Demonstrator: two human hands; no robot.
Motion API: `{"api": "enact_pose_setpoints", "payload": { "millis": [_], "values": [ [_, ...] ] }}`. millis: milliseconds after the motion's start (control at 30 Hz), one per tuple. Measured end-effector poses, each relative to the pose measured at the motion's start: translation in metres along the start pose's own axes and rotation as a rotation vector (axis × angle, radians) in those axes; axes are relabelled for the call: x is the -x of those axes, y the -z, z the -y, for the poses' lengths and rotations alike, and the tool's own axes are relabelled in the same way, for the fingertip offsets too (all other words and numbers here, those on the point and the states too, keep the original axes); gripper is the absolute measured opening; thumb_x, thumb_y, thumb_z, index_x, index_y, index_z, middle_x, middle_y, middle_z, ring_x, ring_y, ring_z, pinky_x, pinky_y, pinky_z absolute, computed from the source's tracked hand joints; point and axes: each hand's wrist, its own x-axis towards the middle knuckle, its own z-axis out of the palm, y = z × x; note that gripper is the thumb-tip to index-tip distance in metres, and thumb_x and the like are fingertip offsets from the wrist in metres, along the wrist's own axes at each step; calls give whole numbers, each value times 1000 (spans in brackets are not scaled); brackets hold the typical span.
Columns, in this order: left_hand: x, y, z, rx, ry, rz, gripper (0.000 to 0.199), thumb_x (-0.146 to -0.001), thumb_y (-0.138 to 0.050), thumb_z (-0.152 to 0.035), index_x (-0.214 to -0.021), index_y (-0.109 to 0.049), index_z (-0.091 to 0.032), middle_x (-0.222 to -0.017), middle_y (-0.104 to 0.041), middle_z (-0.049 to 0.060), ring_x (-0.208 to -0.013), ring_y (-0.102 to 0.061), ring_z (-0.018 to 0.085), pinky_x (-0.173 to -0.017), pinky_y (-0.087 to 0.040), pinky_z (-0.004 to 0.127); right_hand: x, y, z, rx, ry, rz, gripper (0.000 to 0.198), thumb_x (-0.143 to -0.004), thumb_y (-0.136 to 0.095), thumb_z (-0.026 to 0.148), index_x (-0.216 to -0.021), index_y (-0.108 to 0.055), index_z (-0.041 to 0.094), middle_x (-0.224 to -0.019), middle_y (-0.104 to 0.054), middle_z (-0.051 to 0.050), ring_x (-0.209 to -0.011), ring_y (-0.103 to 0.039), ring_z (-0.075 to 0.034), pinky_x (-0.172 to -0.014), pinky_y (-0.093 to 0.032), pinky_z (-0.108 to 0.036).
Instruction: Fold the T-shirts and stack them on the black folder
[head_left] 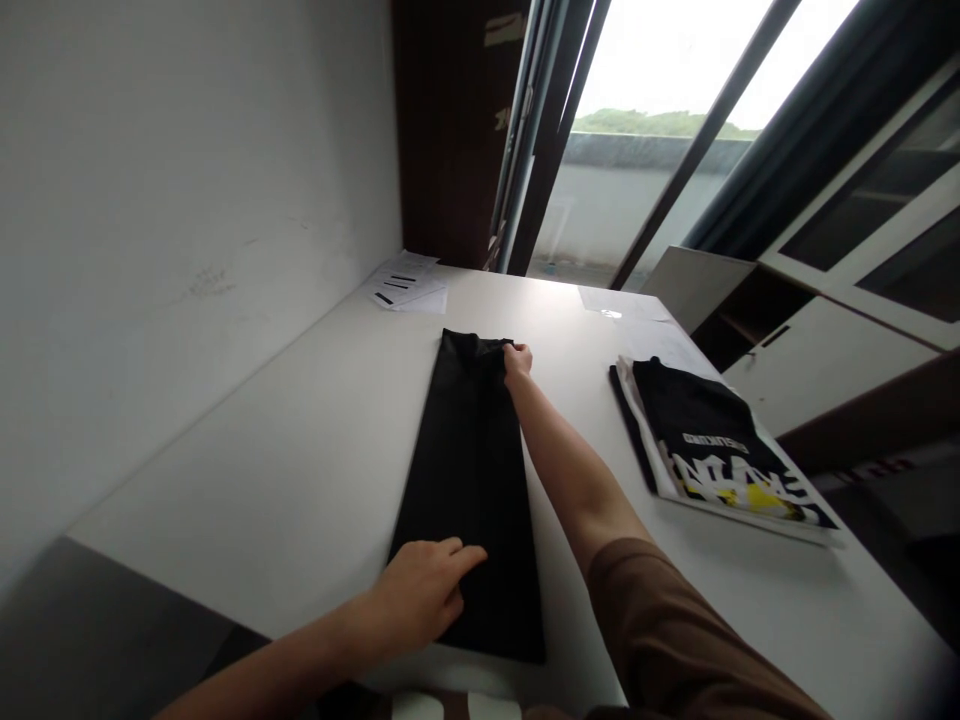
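Observation:
A black garment (480, 470), folded into a long narrow strip, lies lengthwise on the white table; its exact kind does not show. The far edge is slightly bunched and raised. My right hand (517, 361) pinches that edge at its far right corner, with the arm stretched forward. Nearer to me, my left hand (421, 590) rests on the near left part of the cloth. Its fingers are extended, the index finger pointing right across the fabric, and nothing is held in it.
To the right on the white table (300, 470) lies a stack of folded clothes (705, 440), a black printed one on top. Papers (409, 283) lie at the far left corner, and another sheet (630, 305) at the far right. A wall (187, 200) borders the left side.

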Motion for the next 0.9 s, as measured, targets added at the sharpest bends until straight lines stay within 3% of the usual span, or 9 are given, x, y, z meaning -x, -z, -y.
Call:
{"api": "enact_pose_setpoints", "payload": {
  "millis": [133, 233, 300, 433, 500, 633, 700, 800, 900],
  "values": [
    [1, 9, 1, 153, 10, 20, 60, -86, -56, -18, -146, -56, -27, -122, -71, 5, -106, -68, 23, -92, -50, 33, -7, 13, -4, 46, -116, -122, 19, -85, -49, 30, -100, -54, 21, -89, -62, -3, -78, -59, -17, -71, -50, -25],
    [1, 13, 2, 208, -13, 67, 58, -88, -57, -22, -145, -56, -29, -103, -75, 1, -91, -70, 20, -81, -50, 29, -7, 22, -14, 84, -167, -132, 29, -86, -51, 31, -113, -53, 21, -94, -64, -6, -79, -61, -20, -73, -51, -29],
    [1, 12, 3, 204, -66, 86, 58, -87, -56, -19, -144, -57, -31, -100, -75, 0, -91, -70, 20, -80, -49, 28, -6, 27, -20, 140, -154, -84, 37, -83, -59, 32, -118, -55, 22, -94, -66, -6, -81, -62, -21, -79, -52, -31],
    [2, 8, 7, 164, -179, 108, 57, -81, -55, -12, -135, -65, -30, -114, -75, 2, -101, -71, 22, -86, -50, 29, -6, 31, -22, 415, 14, 161, 34, -75, -63, 17, -108, -70, 24, -97, -72, -3, -91, -65, -21, -90, -50, -31],
    [2, 8, 8, 159, -204, 129, 57, -79, -58, -12, -132, -67, -29, -113, -75, 2, -99, -71, 23, -85, -50, 29, -7, 31, -20, 473, 139, 218, 35, -76, -57, 12, -103, -76, 25, -102, -74, -2, -97, -66, -20, -94, -50, -30],
    [3, 12, 8, 161, -220, 162, 54, -81, -61, -14, -132, -66, -30, -101, -76, 0, -88, -71, 20, -78, -50, 27, -6, 31, -14, 385, 400, 175, 47, -88, -44, 13, -120, -75, 25, -120, -74, -1, -112, -65, -18, -105, -47, -30],
    [4, 13, 7, 151, -202, 147, 48, -87, -62, -21, -134, -64, -31, -98, -74, 0, -88, -70, 20, -79, -51, 28, -3, 32, -13, 421, 377, 131, 47, -92, -42, 16, -125, -73, 24, -123, -73, -4, -114, -65, -20, -107, -47, -33],
    [5, 9, 8, 94, -198, 93, 48, -89, -68, -35, -136, -61, -31, -107, -71, 3, -100, -66, 24, -91, -51, 35, 5, 37, -15, 582, 302, 28, 39, -93, -48, 23, -120, -75, 18, -134, -66, -13, -126, -58, -29, -109, -46, -43],
    [7, 3, 15, -10, -253, 29, 57, -85, -74, -41, -139, -59, -30, -126, -65, 8, -117, -59, 30, -104, -46, 45, 17, 39, -20, 658, 479, 33, 40, -95, -51, 28, -128, -71, 17, -155, -47, -15, -144, -40, -33, -116, -39, -49]
  ]
}}
